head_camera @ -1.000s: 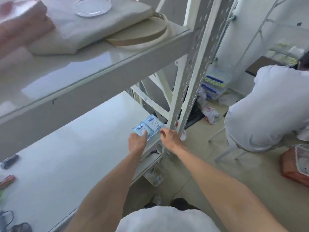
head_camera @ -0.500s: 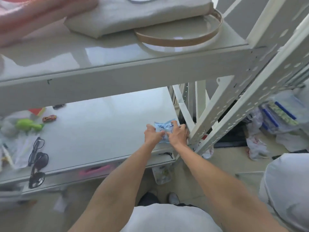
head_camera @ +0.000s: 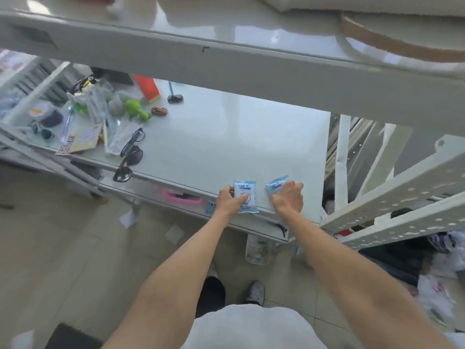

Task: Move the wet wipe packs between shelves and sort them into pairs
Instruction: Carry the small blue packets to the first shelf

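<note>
Left hand (head_camera: 227, 200) pinching left pack (head_camera: 245, 191), right hand (head_camera: 288, 199) curled over right pack (head_camera: 276, 185), arms outstretched

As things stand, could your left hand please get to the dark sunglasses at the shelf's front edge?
Probably yes: only bare shelf lies between the left hand and the sunglasses, though it holds a wet wipe pack now.

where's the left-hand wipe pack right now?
Head view: the wipe pack sits at the front edge of the shelf, held by the left hand, with the second pack to its right under the right hand.
</note>
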`<action>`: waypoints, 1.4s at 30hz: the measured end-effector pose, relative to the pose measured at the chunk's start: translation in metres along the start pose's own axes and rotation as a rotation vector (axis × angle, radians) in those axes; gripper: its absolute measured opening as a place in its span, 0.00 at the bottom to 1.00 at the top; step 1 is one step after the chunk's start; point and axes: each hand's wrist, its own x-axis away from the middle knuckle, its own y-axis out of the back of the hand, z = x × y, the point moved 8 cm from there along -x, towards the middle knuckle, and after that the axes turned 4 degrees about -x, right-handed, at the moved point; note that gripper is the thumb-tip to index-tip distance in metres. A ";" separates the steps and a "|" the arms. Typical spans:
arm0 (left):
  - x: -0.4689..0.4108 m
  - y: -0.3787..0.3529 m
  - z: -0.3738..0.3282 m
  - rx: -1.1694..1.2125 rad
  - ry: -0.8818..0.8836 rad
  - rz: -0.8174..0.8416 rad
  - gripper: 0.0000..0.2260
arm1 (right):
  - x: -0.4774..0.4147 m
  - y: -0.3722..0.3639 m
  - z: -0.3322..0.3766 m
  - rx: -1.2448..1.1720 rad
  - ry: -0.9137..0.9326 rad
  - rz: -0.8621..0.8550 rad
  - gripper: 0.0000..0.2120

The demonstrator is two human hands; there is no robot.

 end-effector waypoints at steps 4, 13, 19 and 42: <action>0.011 0.066 0.032 0.227 0.067 -0.179 0.11 | 0.017 -0.052 0.079 -0.128 0.245 0.209 0.16; 0.068 0.261 0.133 0.616 0.149 -0.643 0.05 | 0.149 -0.162 0.265 -0.394 0.611 0.849 0.13; 0.079 0.350 0.200 0.756 0.213 -0.736 0.09 | 0.229 -0.274 0.353 -0.147 0.742 1.081 0.15; 0.028 0.720 0.372 0.832 0.360 -1.032 0.14 | 0.406 -0.568 0.655 -0.143 0.586 1.418 0.00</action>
